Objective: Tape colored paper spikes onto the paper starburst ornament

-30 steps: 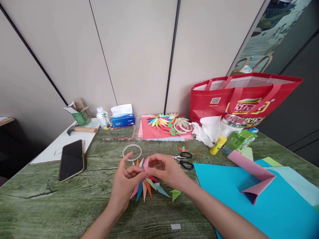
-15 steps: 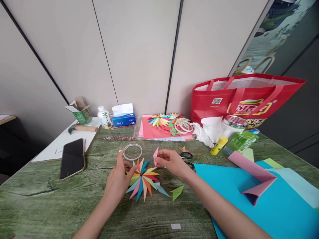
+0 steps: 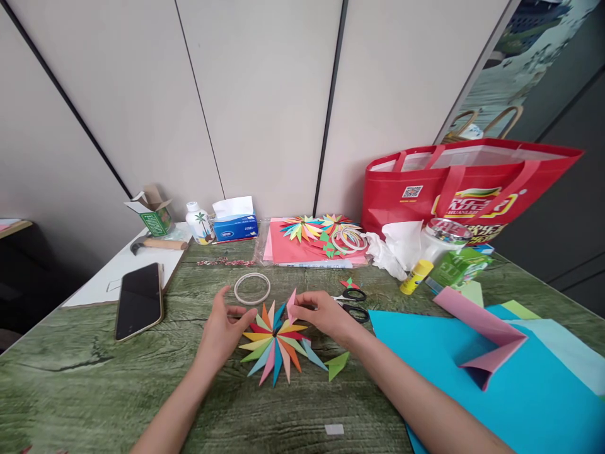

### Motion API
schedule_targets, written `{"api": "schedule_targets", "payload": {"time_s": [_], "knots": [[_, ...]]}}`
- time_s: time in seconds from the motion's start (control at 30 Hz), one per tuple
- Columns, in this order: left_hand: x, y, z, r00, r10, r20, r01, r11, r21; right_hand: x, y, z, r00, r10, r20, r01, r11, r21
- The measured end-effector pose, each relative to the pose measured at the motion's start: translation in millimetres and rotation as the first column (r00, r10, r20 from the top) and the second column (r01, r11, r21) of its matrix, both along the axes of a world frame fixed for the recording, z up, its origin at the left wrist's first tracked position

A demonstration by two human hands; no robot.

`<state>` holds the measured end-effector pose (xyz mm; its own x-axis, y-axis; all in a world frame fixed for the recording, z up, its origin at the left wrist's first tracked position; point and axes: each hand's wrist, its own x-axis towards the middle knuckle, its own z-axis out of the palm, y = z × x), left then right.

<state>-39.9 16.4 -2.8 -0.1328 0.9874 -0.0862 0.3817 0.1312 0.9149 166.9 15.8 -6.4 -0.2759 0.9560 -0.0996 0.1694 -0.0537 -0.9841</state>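
Observation:
A many-pointed folded paper star (image 3: 275, 340) in several colours lies on the table in front of me. Between the thumb and fingers of my right hand (image 3: 319, 312), a pink folded paper piece (image 3: 292, 307) stands upright at the star's upper right edge. My left hand (image 3: 225, 328) is at the star's upper left, fingers apart, the thumb tip close to its points; whether it touches them I cannot tell. A light blue folded piece (image 3: 314, 356) and a green folded piece (image 3: 338, 366) lie at the star's right side.
Beyond the star lie a tape roll (image 3: 252, 289) and black-handled scissors (image 3: 354, 302). Blue paper sheets (image 3: 439, 366) cover the right side. A phone (image 3: 138, 301) and hammer (image 3: 161, 243) are at left. Behind stand a glue stick (image 3: 416, 277) and a red bag (image 3: 406, 208).
My right hand has brought the pink piece slightly left and down to the star. The star has shifted a little right, and my left hand has drawn back slightly from it.

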Motion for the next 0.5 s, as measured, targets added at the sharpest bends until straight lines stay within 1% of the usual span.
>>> {"api": "schedule_targets", "payload": {"time_s": [0.13, 0.23, 0.33, 0.5], "knots": [[3, -2, 10.7, 0.98, 0.083, 0.182, -0.065, 0.992, -0.104, 0, 0, -0.1, 0.999, 0.029, 0.03, -0.029, 0.999, 0.02], [4, -4, 15.9, 0.966, 0.102, 0.237, -0.064, 0.985, -0.162, -1, 0, -3.0, 0.999, 0.042, 0.031, -0.043, 0.999, 0.011], [2, -5, 15.2, 0.962, 0.083, 0.261, -0.033, 0.981, -0.19, -1, 1, -5.2, 0.997, 0.072, 0.022, -0.072, 0.997, 0.002], [1, -5, 7.2, 0.946, 0.029, 0.324, 0.051, 0.97, -0.237, 1, 0, -4.1, 0.991, 0.136, 0.016, -0.136, 0.991, -0.017]]}}
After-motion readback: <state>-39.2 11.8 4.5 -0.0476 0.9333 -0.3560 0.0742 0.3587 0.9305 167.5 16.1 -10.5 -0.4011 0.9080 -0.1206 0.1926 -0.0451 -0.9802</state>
